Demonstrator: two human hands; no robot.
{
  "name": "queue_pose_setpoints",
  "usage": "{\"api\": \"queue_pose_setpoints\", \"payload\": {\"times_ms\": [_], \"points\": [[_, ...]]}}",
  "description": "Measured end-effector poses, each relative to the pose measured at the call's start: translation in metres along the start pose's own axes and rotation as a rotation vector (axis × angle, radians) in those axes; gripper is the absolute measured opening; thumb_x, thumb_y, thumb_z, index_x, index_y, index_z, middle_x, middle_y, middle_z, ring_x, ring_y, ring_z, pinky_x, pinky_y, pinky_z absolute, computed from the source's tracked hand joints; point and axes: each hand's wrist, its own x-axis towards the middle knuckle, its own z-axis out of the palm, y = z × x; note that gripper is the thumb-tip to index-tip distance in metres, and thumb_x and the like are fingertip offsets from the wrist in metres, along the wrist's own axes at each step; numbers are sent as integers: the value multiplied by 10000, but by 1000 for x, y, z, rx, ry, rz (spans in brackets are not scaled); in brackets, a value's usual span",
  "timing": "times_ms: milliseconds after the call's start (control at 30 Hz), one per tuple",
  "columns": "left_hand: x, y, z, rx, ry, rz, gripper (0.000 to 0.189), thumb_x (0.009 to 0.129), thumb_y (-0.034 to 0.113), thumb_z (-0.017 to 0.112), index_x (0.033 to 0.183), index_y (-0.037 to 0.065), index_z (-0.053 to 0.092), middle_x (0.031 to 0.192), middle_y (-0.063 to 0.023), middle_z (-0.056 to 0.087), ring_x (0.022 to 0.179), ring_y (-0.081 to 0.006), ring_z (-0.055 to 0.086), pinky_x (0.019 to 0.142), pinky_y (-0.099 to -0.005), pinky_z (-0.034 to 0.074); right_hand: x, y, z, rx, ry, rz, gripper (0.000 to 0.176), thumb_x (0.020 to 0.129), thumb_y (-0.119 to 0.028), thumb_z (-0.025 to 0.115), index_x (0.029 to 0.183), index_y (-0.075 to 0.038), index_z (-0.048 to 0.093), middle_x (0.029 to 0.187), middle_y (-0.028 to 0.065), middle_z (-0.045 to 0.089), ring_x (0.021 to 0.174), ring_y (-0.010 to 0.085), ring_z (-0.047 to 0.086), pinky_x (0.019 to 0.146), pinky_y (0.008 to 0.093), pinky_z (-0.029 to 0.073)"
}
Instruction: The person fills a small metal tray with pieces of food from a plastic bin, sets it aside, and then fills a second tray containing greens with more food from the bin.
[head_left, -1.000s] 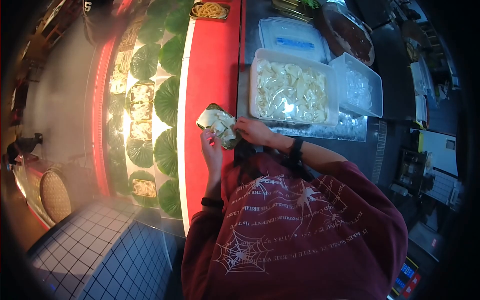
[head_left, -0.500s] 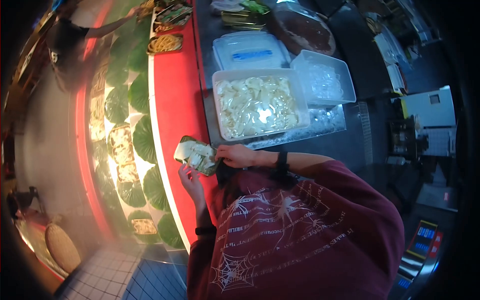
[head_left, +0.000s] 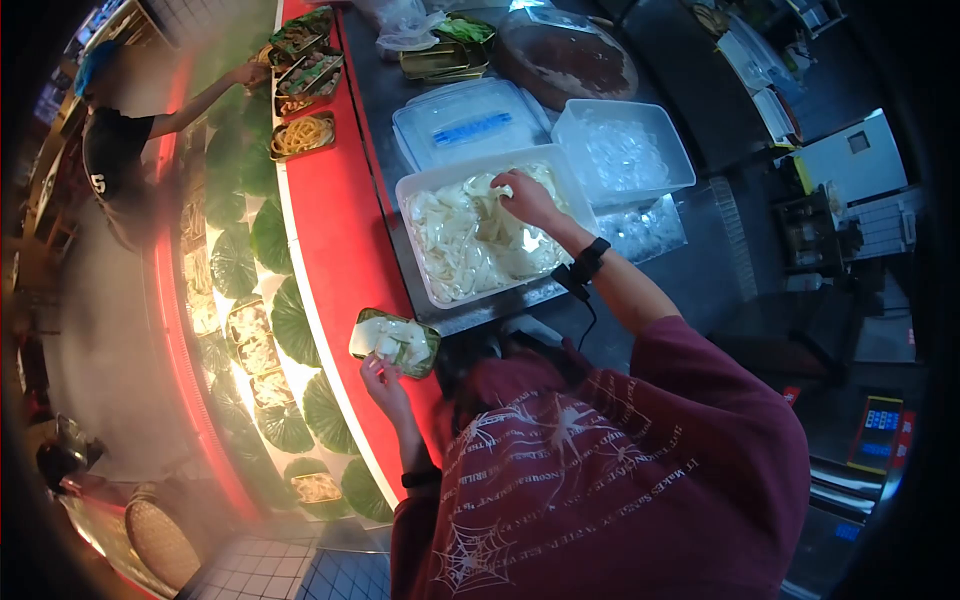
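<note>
A large white tub (head_left: 412,235) holds many pale, wet slices of food (head_left: 455,235) in liquid. My right hand (head_left: 526,198) is over the tub's far right part, fingers curled together at the slices; whatever is between them is too small to make out. On the red counter edge sits a small green-and-gold tray (head_left: 425,366) with white slices (head_left: 400,341) in it. My left hand (head_left: 388,388) is at the tray's near side, its bent fingertips gripping the rim beside the slices.
Beside the tub stand a clear-lidded container (head_left: 470,125) and a translucent box (head_left: 640,150) of clear pieces. A round board (head_left: 570,60) lies behind. Filled trays (head_left: 303,135) line the red counter (head_left: 335,225). Across the lit, leaf-covered display, another person's arm (head_left: 205,100) reaches toward the trays.
My right hand has left the small tray and moved up and right into the tub. My left hand stays by the tray. The view has shifted slightly.
</note>
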Motion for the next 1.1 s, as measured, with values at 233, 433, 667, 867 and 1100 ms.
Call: {"api": "queue_pose_setpoints", "payload": {"times_ms": [233, 433, 667, 867, 1100], "points": [[-11, 5, -2, 11, 27, -39, 383, 895, 71, 537, 1236, -2, 381, 881, -106, 556, 602, -133, 547, 524, -250, 469, 25, -14, 15, -270, -156, -12, 217, 759, -160, 629, 972, -116, 634, 977, 104, 594, 866, 321, 612, 744, 422, 495], [-16, 18, -6, -46, 56, -31, 397, 864, 51, 523, 1233, -1, 386, 856, -102, 541, 595, -147, 543, 543, -260, 465, 34, -43, 34, -199, -211, -157, 217, 756, -191, 615, 955, -110, 644, 978, 112, 602, 824, 326, 623, 720, 429, 501], [-17, 9, -9, -33, 86, -30, 372, 883, 45, 511, 1235, 10, 399, 854, -98, 544, 611, -146, 554, 529, -256, 465, 34, -76, 69, -294, -336, -168, 230, 753, -239, 588, 926, -110, 667, 935, 143, 625, 794, 346, 633, 684, 447, 514], [-18, 13, -13, -12, 150, 2, 355, 883, 43, 510, 1226, 28, 419, 875, -82, 539, 659, -144, 542, 553, -264, 476, 41, -69, 84, -309, -413, -168, 170, 722, -222, 559, 743, -85, 658, 796, 140, 653, 728, 336, 636, 635, 454, 504], [-13, 3, -18, 13, 175, -9, 373, 861, 30, 516, 1224, 36, 434, 892, -81, 551, 698, -148, 549, 559, -265, 481, 28, -82, 59, -272, -378, -214, 175, 738, -201, 535, 767, -64, 640, 808, 160, 649, 756, 355, 636, 661, 471, 499]]}}
